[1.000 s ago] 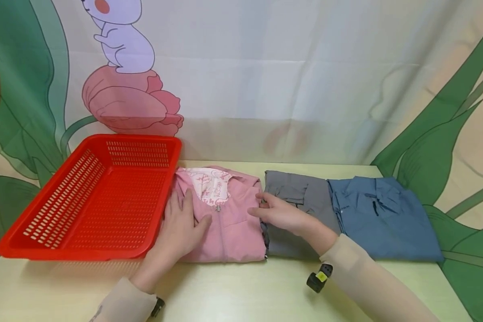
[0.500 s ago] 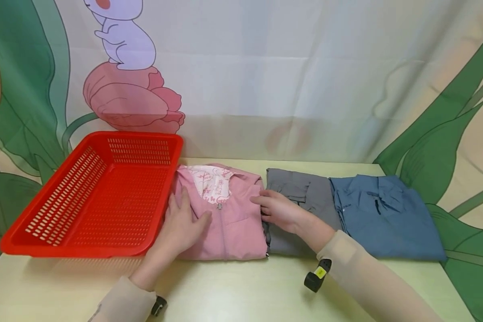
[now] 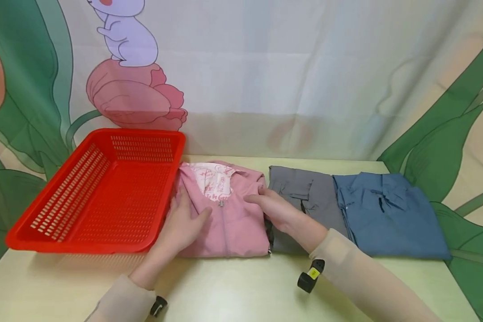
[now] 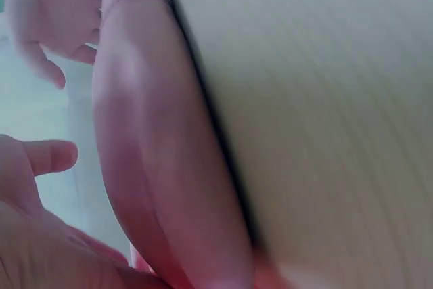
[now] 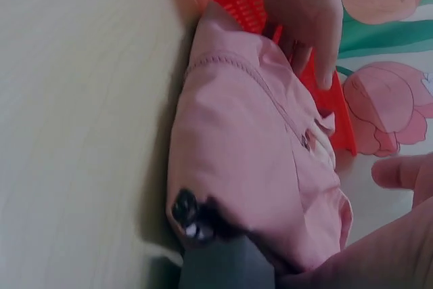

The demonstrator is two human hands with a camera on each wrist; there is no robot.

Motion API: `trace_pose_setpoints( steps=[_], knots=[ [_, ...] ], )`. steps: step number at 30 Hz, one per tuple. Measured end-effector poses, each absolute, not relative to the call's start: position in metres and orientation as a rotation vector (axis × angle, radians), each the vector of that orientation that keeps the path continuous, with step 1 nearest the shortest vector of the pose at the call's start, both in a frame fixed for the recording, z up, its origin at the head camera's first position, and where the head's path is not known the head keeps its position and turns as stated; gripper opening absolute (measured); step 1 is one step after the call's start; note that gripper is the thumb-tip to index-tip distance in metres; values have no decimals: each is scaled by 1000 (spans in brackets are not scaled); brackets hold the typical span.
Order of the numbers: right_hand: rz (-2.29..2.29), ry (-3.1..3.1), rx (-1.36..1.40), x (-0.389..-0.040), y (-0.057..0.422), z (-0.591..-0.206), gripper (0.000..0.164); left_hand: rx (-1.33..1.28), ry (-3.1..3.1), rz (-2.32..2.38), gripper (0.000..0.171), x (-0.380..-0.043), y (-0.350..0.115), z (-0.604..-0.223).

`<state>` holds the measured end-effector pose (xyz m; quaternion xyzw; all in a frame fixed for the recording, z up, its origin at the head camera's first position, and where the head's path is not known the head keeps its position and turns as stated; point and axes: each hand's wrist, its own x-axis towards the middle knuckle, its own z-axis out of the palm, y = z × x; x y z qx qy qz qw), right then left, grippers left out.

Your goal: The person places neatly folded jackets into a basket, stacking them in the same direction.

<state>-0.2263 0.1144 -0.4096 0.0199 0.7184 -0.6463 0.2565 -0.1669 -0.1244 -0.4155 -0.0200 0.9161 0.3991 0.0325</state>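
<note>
A folded pink zip-up jacket (image 3: 241, 228) lies on the table, its white printed lining showing at the neck. My left hand (image 3: 183, 228) is at the jacket's left side, fingers stretched along that edge beside the basket and thumb spread over the front. At the opposite edge is my right hand (image 3: 279, 210), its thumb reaching over the top and its other fingers down at the side, partly hidden. In the right wrist view the jacket's front (image 5: 237, 147) bulges between the hands, with my left hand (image 5: 304, 11) at its far end.
A red plastic basket (image 3: 165, 197) stands against the jacket's left side. To the right lie a folded grey garment (image 3: 322, 192) and a folded blue garment (image 3: 402, 223). A printed curtain (image 3: 241, 89) hangs behind the table (image 3: 225, 286).
My right hand has shifted slightly inward, its thumb now farther over the jacket and its fingers lower at the edge. My left hand stays at the left side. The head view has tilted slightly.
</note>
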Motion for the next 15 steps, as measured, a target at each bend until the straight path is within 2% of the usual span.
trace_pose_setpoints(
  steps=[7,15],
  knots=[
    [-1782,1983,99,-222,103,-407,94,-55,2795,1185,101,-168,-125,-422],
    [-1913,1917,199,-223,107,-415,80,-54,2814,1156,100,-171,-125,-427]
  ],
)
